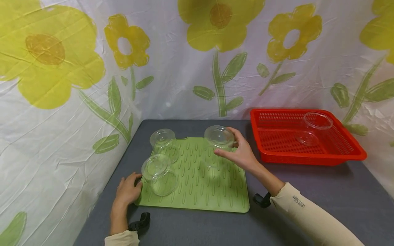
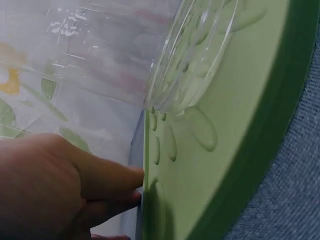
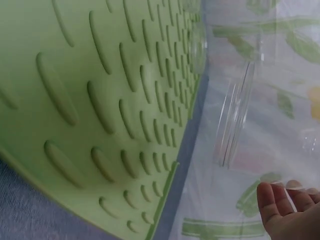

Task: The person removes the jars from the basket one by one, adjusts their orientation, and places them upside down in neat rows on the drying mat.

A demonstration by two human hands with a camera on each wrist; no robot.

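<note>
My right hand [image 1: 238, 150] grips a clear plastic jar [image 1: 219, 136], holding it over the green ridged mat [image 1: 197, 201]. In the right wrist view that jar's rim [image 3: 234, 120] faces the mat with a gap between them, while the fingers [image 3: 270, 202] lie at its far end. Two similar clear jars stand on the mat's left side, a back one [image 1: 163, 138] and a front one [image 1: 157, 167]. Just beside the front jar, my left hand [image 1: 127, 188] rests at the mat's left edge. Its fingertips touch that edge in the left wrist view, holding nothing.
On the right of the dark grey table [image 1: 191, 227] sits a red plastic basket [image 1: 311, 159] with perforated walls. Another clear jar [image 1: 318, 121] is inside it. A white curtain [image 1: 172, 82] printed with yellow flowers hangs behind and along the sides.
</note>
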